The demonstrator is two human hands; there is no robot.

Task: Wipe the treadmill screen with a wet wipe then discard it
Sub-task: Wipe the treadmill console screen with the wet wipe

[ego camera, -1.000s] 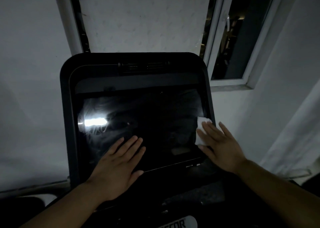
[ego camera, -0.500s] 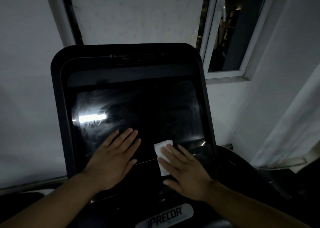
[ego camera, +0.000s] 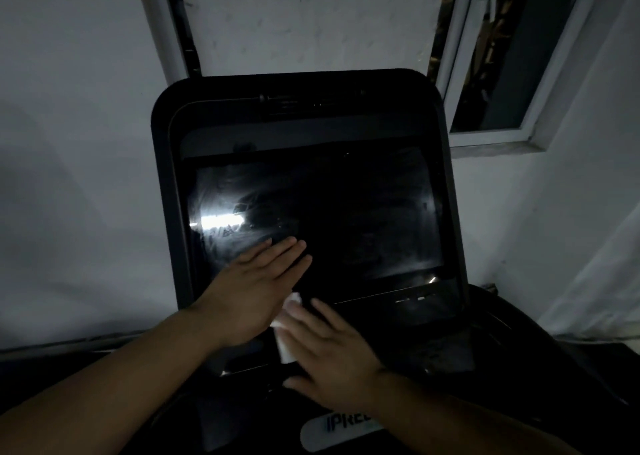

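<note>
The dark treadmill screen (ego camera: 346,219) fills the middle of the view in a black frame, with a bright reflection at its left. My left hand (ego camera: 256,292) lies flat and open on the lower left of the screen. My right hand (ego camera: 332,350) presses a white wet wipe (ego camera: 285,343) flat against the console's lower edge, just below and right of my left hand. Most of the wipe is hidden under my fingers and the left hand's edge.
A white wall stands behind the console, with a window (ego camera: 502,56) at the upper right and a white curtain (ego camera: 595,264) at the right. A logo badge (ego camera: 339,427) sits on the dark console base below my hands.
My right hand has swept the wipe from the screen's right edge leftward and down along the bottom, ending beside my left hand. The view has shifted, placing the console further right.
</note>
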